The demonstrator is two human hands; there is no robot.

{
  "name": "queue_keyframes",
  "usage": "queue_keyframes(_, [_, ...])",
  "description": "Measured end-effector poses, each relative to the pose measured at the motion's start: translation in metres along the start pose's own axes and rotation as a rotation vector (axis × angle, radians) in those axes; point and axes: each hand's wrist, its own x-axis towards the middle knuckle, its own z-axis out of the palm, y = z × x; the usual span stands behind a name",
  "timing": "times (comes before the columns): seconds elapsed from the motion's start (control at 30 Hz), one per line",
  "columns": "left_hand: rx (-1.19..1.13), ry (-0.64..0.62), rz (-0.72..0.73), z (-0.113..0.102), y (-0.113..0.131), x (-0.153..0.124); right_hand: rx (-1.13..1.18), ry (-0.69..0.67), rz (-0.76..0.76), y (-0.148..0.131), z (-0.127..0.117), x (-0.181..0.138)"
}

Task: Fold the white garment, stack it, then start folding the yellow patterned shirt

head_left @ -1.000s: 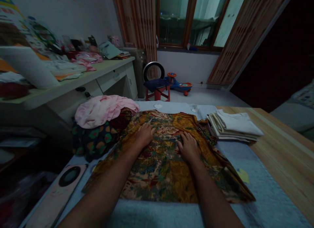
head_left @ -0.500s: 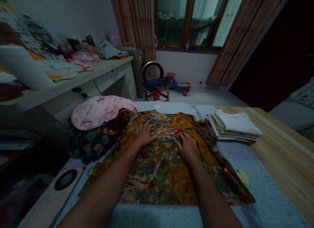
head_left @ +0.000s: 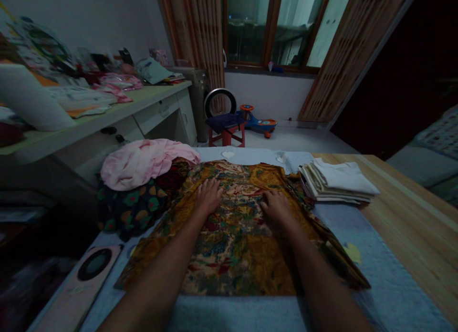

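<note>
A patterned garment in mustard, green and red lies spread out on a light blue cloth. My left hand rests palm down on its upper left part, open, fingers stretched forward. On the upper right part is my right hand, its fingers bent towards the fabric and the thumb apart from them. No cloth shows gripped in either hand. The garment's right side has loose folds, and its lower edge runs fairly straight across the blue cloth.
Left of the garment, a pink cloth tops a dark patterned cloth. A stack of folded clothes stands right. A pink phone-like object lies near left. Beyond are a cluttered desk, a red stool and a blue ride-on toy.
My left hand's thumb has drawn in towards its fingers. My right hand's fingers have bent, and its forearm has swung slightly right. The view has shifted a little.
</note>
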Motion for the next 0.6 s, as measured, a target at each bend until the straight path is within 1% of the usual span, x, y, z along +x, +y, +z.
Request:
queue_keyframes(0.1, [-0.091, 0.040, -0.005, -0.001, -0.006, 0.001, 0.015, 0.002, 0.063, 0.000, -0.009, 0.020])
queue_keyframes(0.17, [-0.152, 0.067, -0.007, -0.002, -0.010, 0.002, 0.065, 0.036, 0.091, -0.004, -0.008, 0.034])
queue_keyframes(0.23, [-0.172, 0.077, 0.002, -0.002, -0.012, 0.003, 0.128, 0.089, 0.063, -0.008, -0.001, 0.045])
queue_keyframes(0.3, [-0.146, 0.074, 0.012, -0.002, -0.011, 0.003, 0.181, 0.112, -0.008, -0.011, 0.009, 0.051])
queue_keyframes(0.37, [-0.105, 0.058, 0.011, -0.002, -0.009, 0.003, 0.192, 0.100, -0.070, -0.010, 0.020, 0.053])
queue_keyframes(0.43, [-0.077, 0.040, -0.002, -0.002, -0.006, 0.002, 0.164, 0.085, -0.084, -0.006, 0.028, 0.054])
queue_keyframes(0.6, [-0.051, 0.006, 0.002, -0.003, -0.004, 0.001, 0.114, 0.028, 0.012, 0.012, 0.034, 0.061])
